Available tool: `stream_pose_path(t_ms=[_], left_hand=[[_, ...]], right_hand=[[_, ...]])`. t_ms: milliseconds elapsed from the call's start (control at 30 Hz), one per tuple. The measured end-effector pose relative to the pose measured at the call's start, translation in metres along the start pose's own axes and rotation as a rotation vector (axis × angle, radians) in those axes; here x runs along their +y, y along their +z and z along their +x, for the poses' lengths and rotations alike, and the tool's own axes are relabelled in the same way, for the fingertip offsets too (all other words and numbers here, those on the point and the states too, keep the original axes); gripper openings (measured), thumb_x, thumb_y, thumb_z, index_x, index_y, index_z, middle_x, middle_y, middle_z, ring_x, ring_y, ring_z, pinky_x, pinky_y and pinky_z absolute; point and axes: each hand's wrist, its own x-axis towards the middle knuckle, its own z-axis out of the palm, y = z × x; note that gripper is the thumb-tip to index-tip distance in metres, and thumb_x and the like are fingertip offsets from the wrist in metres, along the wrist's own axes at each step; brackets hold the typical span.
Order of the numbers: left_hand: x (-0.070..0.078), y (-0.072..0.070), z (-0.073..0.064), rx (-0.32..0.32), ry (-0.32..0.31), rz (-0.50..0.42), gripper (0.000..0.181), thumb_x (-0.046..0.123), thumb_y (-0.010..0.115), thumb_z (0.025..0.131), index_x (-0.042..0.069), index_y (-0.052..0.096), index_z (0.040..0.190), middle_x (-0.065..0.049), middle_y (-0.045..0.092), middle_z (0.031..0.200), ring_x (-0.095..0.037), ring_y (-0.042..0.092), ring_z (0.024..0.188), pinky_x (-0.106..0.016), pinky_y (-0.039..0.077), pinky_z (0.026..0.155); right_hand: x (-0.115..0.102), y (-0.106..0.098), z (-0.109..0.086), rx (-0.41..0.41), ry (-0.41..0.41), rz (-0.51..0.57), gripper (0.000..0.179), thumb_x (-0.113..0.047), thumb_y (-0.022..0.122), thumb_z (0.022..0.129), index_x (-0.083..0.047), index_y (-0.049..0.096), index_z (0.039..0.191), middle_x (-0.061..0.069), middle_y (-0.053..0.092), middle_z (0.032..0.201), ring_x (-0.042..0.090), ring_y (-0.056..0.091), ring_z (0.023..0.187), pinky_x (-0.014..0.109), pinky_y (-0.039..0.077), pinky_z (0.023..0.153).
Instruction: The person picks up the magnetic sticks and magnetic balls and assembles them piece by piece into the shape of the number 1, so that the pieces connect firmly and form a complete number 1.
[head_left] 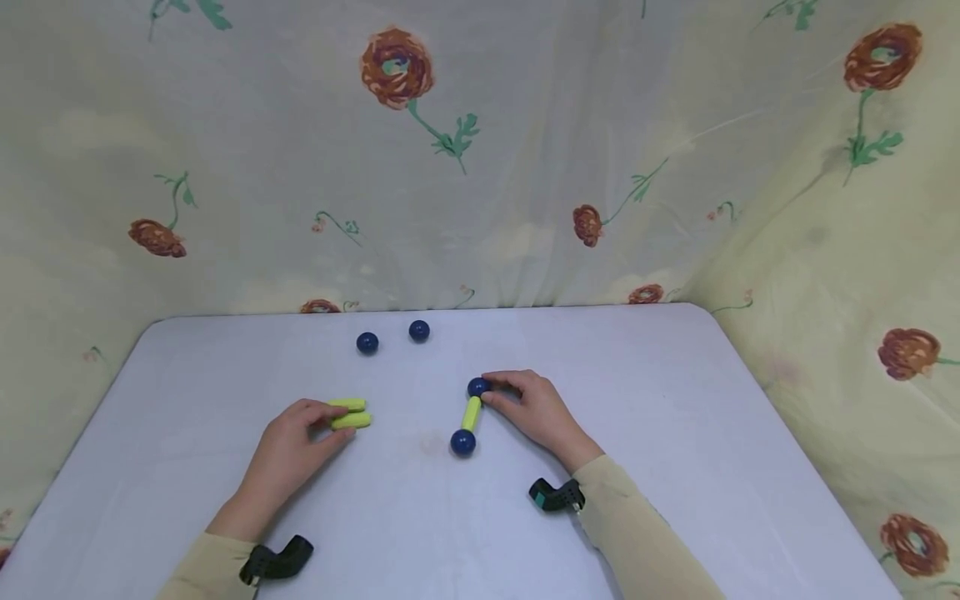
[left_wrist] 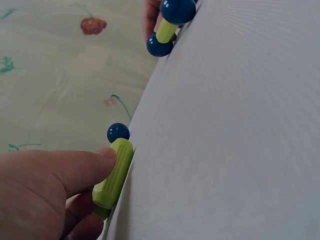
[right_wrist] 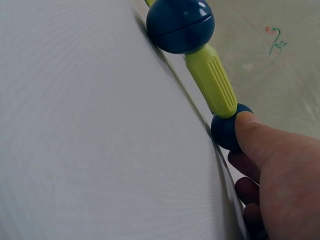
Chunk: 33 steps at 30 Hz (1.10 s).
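Observation:
My right hand (head_left: 543, 410) pinches a dark blue ball (head_left: 477, 387) between thumb and fingers. That ball sits at the far end of a yellow-green magnetic rod (head_left: 471, 414), and a second blue ball (head_left: 462, 442) is on the rod's near end. The right wrist view shows the thumb pressed on the gripped ball (right_wrist: 225, 132), beside the ribbed rod (right_wrist: 212, 80). To the left, my left hand (head_left: 288, 446) holds two more yellow-green rods (head_left: 351, 421) side by side, with the thumb on the nearer one (left_wrist: 114, 175). The second rod is mostly hidden in the left wrist view.
Two loose blue balls (head_left: 367, 343) (head_left: 419, 331) lie near the far edge of the white table (head_left: 675, 400). A flower-patterned cloth (head_left: 525, 167) hangs behind the table and along its sides. Each wrist carries a black camera mount (head_left: 277, 560).

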Motion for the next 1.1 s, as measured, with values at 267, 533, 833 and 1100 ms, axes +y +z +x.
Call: stream_pose_path(t_ms=[267,533,833,1100], left_hand=[[-0.0007,0.0023,-0.0001,0.011,0.001,0.008,0.023,0.022,0.082,0.083,0.014,0.075,0.104,-0.002,0.064,0.1,-0.019,0.058,0.087,-0.04,0.047,0.077],[-0.0019,0.0038,-0.0021,-0.012,-0.009,-0.024,0.022,0.025,0.082,0.083,0.016,0.073,0.101,-0.001,0.067,0.101,-0.02,0.06,0.09,-0.041,0.049,0.08],[0.0036,0.004,-0.0025,-0.042,-0.037,0.016,0.024,0.027,0.081,0.084,0.015,0.073,0.103,0.0,0.065,0.095,-0.018,0.055,0.084,-0.038,0.046,0.075],[0.0065,0.0062,-0.0038,-0.051,-0.003,0.061,0.03,0.028,0.082,0.083,0.011,0.076,0.107,0.003,0.058,0.082,-0.016,0.049,0.074,-0.034,0.043,0.067]], right_hand=[[0.0006,-0.0004,0.0005,0.001,-0.011,0.012,0.035,-0.043,0.067,0.094,-0.026,0.069,0.124,-0.012,0.067,0.118,0.011,0.058,0.113,0.036,0.046,0.095],[0.0016,0.0004,0.0012,-0.008,-0.006,0.0,0.034,-0.042,0.067,0.094,-0.026,0.069,0.125,-0.012,0.067,0.119,0.012,0.058,0.114,0.037,0.046,0.096],[0.0008,-0.0002,0.0023,0.0,-0.019,-0.002,0.034,-0.041,0.067,0.094,-0.026,0.069,0.125,-0.01,0.067,0.121,0.013,0.057,0.116,0.038,0.045,0.098],[0.0005,-0.0003,0.0021,0.014,-0.018,-0.008,0.034,-0.042,0.067,0.094,-0.026,0.069,0.125,-0.01,0.067,0.121,0.013,0.058,0.115,0.038,0.045,0.097]])
